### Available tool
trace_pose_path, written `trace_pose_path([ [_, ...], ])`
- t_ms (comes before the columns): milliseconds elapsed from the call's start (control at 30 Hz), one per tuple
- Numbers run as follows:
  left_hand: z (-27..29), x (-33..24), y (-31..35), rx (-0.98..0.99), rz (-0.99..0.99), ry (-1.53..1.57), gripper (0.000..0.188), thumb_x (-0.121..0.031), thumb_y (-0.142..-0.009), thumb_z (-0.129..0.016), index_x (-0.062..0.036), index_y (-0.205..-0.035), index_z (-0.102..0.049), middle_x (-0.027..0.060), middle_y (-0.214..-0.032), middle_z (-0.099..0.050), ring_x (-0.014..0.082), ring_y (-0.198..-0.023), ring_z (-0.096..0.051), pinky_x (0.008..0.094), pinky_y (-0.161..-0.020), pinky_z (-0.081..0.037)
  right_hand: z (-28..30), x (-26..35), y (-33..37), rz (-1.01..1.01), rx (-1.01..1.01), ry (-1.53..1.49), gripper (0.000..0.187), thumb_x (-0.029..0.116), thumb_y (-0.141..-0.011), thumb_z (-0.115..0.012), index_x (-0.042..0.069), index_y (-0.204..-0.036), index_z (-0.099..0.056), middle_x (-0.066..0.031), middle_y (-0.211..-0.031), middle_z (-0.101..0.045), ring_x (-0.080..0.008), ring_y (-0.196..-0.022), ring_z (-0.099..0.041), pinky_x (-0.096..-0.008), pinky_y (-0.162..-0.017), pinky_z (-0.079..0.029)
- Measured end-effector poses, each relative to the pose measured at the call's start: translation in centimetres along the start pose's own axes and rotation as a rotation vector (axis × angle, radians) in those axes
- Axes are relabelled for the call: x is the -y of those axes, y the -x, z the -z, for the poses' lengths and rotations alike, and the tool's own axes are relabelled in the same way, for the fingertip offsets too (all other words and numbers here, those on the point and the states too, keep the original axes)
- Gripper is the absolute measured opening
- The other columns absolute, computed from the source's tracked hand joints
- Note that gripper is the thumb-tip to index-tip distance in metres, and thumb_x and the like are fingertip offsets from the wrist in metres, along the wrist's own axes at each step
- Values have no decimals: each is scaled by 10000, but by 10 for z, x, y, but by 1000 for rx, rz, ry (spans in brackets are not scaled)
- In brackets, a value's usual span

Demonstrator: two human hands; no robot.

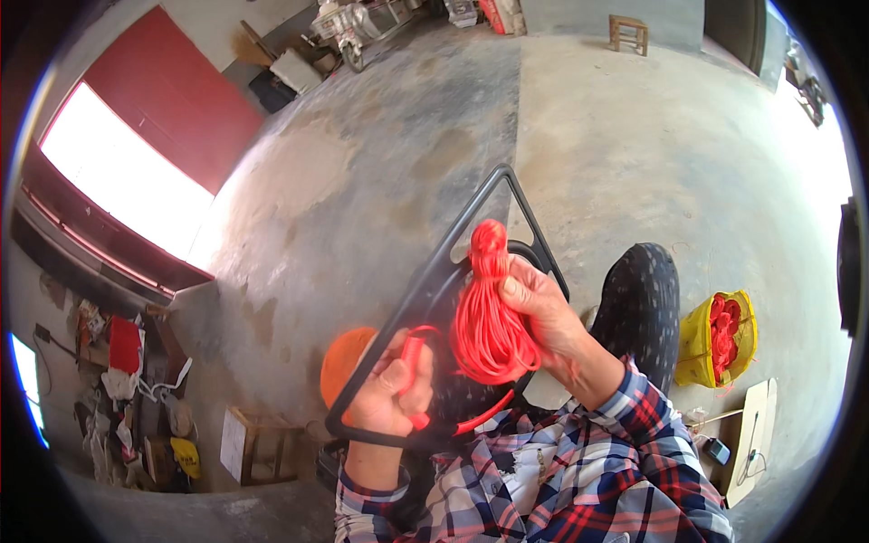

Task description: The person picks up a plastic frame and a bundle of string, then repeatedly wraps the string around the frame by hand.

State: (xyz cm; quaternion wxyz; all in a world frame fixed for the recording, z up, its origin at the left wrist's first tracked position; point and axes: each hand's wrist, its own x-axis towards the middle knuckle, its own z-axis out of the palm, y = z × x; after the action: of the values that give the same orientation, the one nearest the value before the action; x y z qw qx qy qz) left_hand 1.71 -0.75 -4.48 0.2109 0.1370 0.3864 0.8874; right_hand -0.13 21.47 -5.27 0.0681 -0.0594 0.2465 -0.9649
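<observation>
A red tassel of looped cords (491, 330), with a round knotted head, is held upright by my right hand (543, 303), its thumb and fingers closed round the cords below the head. My left hand (391, 389) is closed round a short red roll or strip (412, 357), whose exact kind I cannot make out. A dark grey angular frame (434, 258) lies over my lap beneath both hands, and its lower left corner is beside my left wrist. Another red strip (487, 414) rests near the frame's lower edge. An orange rounded thing (342, 362) shows partly behind my left hand.
To the right stands a yellow bucket-like container (692, 348) with red bundles inside. Near it are a pale board (753, 443) and a small dark device (717, 451). A wooden stool (628, 34) stands far off; another small stool (262, 443) and piled clutter (136, 389) are at left.
</observation>
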Motion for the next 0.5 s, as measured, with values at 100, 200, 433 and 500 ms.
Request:
trace_pose_path([
  [100, -14, 12, -6, 42, -29, 6, 365, -132, -894, -641, -129, -1256, -593, 173, -888, -540, 104, -449, -339, 220, -375, -239, 14, 7, -10, 18, 114, -158, 460, 258, -864, -702, -5, -1199, -527, -79, -986, -649, -180, -881, -649, -331, -823, -542],
  [200, -16, 31, -1, 20, -24, 46, 313, -163, -865, -689, -106, -1162, -608, 139, -845, -524, 104, -433, -326, 227, -372, -228, 13, 9, -9, -6, 27, -356, 578, 338, -843, -712, 8, -1271, -505, -101, -996, -636, -232, -893, -633, -363, -802, -549],
  [433, 3, 58, 10, 264, 36, 235, 343, -82, -861, -673, -4, -1167, -542, 184, -897, -582, 86, -466, -362, 238, -407, -272, 6, 9, -22, 106, 547, -464, 705, 338, -793, -698, -6, -1348, -433, -90, -1018, -621, -222, -865, -543, -389, -826, -490],
  [500, 5, 59, 13, 264, 46, 244, 340, -79, -863, -669, -4, -1171, -548, 183, -901, -585, 85, -470, -364, 236, -409, -269, -1, 14, -14, 100, 432, -442, 629, 368, -828, -664, 30, -1316, -456, -48, -970, -592, -192, -841, -494, -357, -772, -460],
])
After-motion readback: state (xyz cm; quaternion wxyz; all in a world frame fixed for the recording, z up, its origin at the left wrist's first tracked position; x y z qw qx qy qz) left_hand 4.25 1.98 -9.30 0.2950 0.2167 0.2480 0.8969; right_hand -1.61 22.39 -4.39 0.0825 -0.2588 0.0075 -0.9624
